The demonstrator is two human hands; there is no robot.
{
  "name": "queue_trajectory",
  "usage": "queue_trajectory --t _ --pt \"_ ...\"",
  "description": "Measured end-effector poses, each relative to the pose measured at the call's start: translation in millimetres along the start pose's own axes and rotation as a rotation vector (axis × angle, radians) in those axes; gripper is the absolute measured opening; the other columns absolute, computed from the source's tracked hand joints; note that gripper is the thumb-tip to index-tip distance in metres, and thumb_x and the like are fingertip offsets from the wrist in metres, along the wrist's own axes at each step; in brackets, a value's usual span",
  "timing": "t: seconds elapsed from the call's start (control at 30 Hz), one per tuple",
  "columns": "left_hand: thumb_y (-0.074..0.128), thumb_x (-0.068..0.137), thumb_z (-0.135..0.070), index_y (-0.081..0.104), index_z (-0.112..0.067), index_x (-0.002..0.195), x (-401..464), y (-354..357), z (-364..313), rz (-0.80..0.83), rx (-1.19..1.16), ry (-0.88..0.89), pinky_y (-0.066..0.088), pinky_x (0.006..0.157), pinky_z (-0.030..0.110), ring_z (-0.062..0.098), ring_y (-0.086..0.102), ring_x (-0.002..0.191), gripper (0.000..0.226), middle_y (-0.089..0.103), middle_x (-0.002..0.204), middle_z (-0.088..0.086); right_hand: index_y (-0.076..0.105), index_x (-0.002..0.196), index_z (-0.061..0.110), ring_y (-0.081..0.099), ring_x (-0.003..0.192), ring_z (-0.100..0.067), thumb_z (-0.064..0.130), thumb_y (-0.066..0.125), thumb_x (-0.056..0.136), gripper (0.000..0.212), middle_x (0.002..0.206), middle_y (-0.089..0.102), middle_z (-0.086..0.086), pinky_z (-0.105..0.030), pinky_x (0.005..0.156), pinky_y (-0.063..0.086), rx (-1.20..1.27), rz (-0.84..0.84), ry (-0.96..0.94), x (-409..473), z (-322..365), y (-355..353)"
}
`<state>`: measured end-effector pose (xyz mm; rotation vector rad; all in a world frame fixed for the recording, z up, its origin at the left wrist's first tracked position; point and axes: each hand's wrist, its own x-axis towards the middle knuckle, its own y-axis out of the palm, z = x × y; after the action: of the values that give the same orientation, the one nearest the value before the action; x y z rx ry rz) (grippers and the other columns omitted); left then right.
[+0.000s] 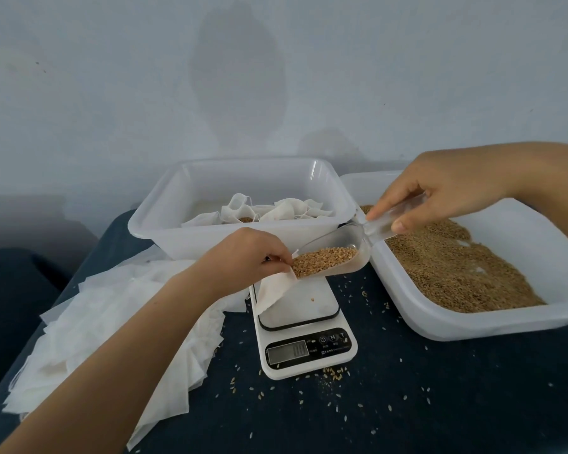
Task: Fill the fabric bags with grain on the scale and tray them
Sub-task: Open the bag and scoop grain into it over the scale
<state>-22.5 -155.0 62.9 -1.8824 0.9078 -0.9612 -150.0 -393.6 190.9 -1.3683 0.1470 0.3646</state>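
Observation:
My left hand (248, 257) pinches the mouth of a white fabric bag (273, 291) that hangs over the platform of a white digital scale (304, 322). My right hand (440, 191) grips the handle of a clear plastic scoop (338, 253) loaded with brown grain, its lip at the bag's mouth. A white tray (492, 322) on the right holds loose grain (456, 270). Behind the scale, a white tub (164, 231) contains several filled bags (259, 211).
A heap of empty white fabric bags (118, 329) lies on the dark blue cloth at the left. Stray grains are scattered on the cloth around the scale. A pale wall stands close behind the tub and tray.

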Motion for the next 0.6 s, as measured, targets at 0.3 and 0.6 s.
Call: queue_trajectory --t 0.3,0.6 --pt "0.069 0.083 -0.017 0.074 -0.017 0.09 0.0 -0.6 -1.7 0.001 -0.01 0.013 0.034 0.071 0.0 -0.018 0.051 0.073 0.009 0.062 0.08 -0.018 0.06 0.099 0.064 0.056 0.097 0.015 0.088 0.046 0.045 0.061 0.103 0.062 0.038 -0.02 0.09 0.043 -0.035 0.01 0.005 0.4 2.1 -8.7" --pt "0.07 0.082 -0.018 0.074 -0.018 0.091 -1.1 1.0 -0.9 -0.01 0.001 0.007 0.034 0.07 0.001 -0.006 0.051 0.07 0.01 0.07 0.086 -0.01 0.063 0.098 0.057 0.063 0.092 0.003 0.075 0.054 0.055 0.047 0.101 0.071 0.018 -0.021 0.088 0.047 -0.038 -0.004 0.038 1.6 9.2 -10.4"
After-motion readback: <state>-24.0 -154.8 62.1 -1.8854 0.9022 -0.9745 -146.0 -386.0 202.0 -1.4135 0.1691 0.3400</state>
